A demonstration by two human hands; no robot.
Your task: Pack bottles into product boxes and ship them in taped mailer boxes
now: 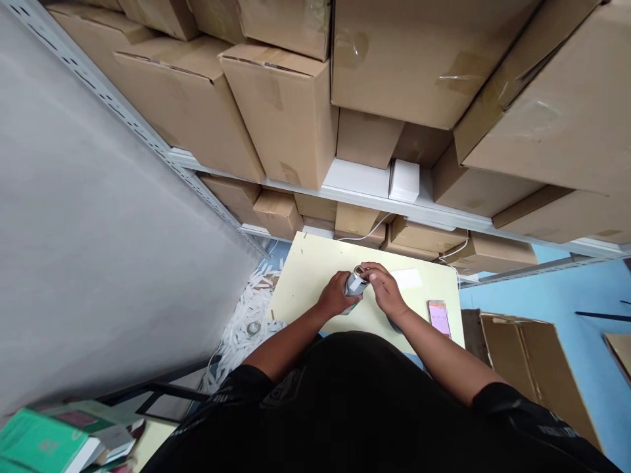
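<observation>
In the head view, over the middle of the bench (pixel 305 282), the left hand (pixel 336 294) is wrapped round a grey canister (pixel 354 286), while the right hand (pixel 386 289) lays its fingers at the round, shiny rim; whether those fingers pinch anything I cannot tell. My worry would be the canister twisting loose if the left grip slackened while the right pressed sideways, since its wall looks smooth; a careless right forearm might also nudge the phone (pixel 440 320), flat near the bench's right edge, over the side. The bench top is pale and smooth, a thin white sheet (pixel 407 278) lying toward its far edge. Left of the bench, papery white strips (pixel 236 341) make a loose, tangled heap; beyond the bench, stiff, square-cornered brown cartons (pixel 280 118) sealed with glossy tape (pixel 352 49) crowd the shelves (pixel 357 176)
</observation>
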